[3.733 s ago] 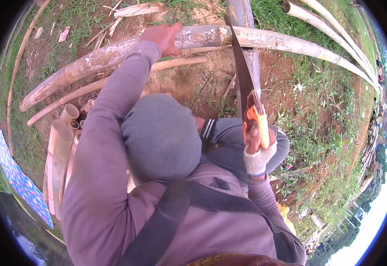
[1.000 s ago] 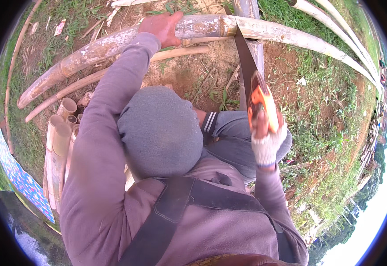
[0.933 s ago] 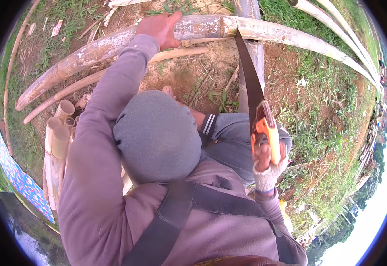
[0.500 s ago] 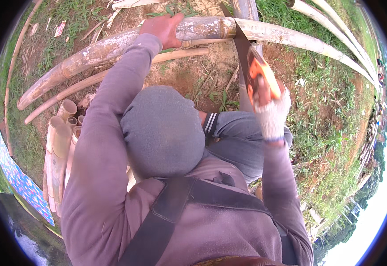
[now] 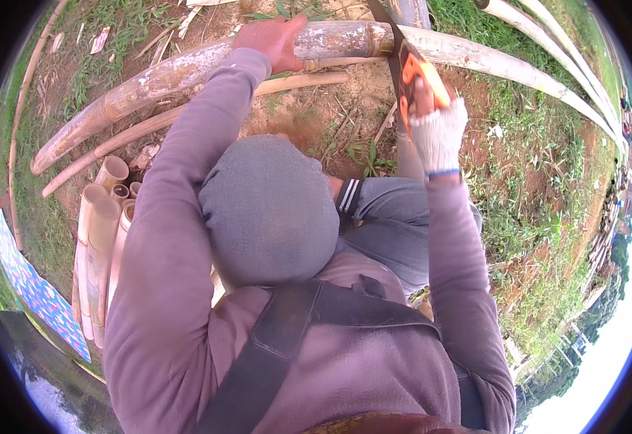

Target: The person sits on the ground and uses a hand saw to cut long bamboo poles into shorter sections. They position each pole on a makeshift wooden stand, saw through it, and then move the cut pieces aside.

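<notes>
My bare left hand is closed over a thick, pale, weathered bamboo pole that runs across the far part of the view. To its right, beside a dark joint of the pole, the blade of a handsaw stands across the bamboo. My right hand, in a white knit glove that leaves some finger skin showing, is wrapped round the saw's orange and black handle. How deep the blade sits in the pole I cannot tell. A thinner bamboo strip lies on the near side of the pole.
Several cut bamboo tubes stand bundled at the left, near a blue patterned cloth. An upright bamboo post meets the pole near the saw. Long bamboo poles lie at the far right. Grass and bare soil surround my bent leg.
My right hand has pushed the saw forward, away from my body, so the handle is closer to the pole. The left hand keeps its hold on the bamboo. The whole view has shifted slightly.
</notes>
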The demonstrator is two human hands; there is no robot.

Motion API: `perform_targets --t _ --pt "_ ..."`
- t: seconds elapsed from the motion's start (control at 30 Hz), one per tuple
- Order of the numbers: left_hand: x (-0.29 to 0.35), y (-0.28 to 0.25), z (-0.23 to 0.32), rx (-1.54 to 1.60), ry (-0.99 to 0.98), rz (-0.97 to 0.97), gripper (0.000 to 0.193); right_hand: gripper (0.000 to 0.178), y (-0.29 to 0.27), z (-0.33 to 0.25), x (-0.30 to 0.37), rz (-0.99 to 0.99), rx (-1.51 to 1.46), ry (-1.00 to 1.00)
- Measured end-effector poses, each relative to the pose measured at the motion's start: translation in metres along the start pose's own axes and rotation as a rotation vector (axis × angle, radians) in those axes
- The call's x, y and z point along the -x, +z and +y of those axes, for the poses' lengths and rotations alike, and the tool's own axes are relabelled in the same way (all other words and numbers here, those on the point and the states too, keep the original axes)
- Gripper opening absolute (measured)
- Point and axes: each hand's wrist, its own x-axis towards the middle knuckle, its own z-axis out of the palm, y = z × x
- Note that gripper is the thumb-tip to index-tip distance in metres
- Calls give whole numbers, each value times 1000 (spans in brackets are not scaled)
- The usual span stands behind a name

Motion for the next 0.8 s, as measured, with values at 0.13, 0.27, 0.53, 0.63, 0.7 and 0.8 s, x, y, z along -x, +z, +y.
perform_targets --t 0.13,0.27,0.53,0.63,0.7,0.8 --pt "-3 13 -18 -35 -12 69 86 20 -91 37 160 -106 -203 204" --pt "-6 3 -7 -50 -15 23 86 22 -86 63 197 -54 -114 85" --pt "-8 1 -3 -33 19 48 92 22 21 21 -2 86 11 10" --pt "-3 -3 -5 -72 -20 35 94 15 -25 19 96 88 72 -198" --pt "-3 3 -10 -73 -16 63 94 14 -72 11 164 -12 -5 -52" --pt "-4 9 -3 -74 -4 70 94 18 -74 24 189 -26 -2 17"
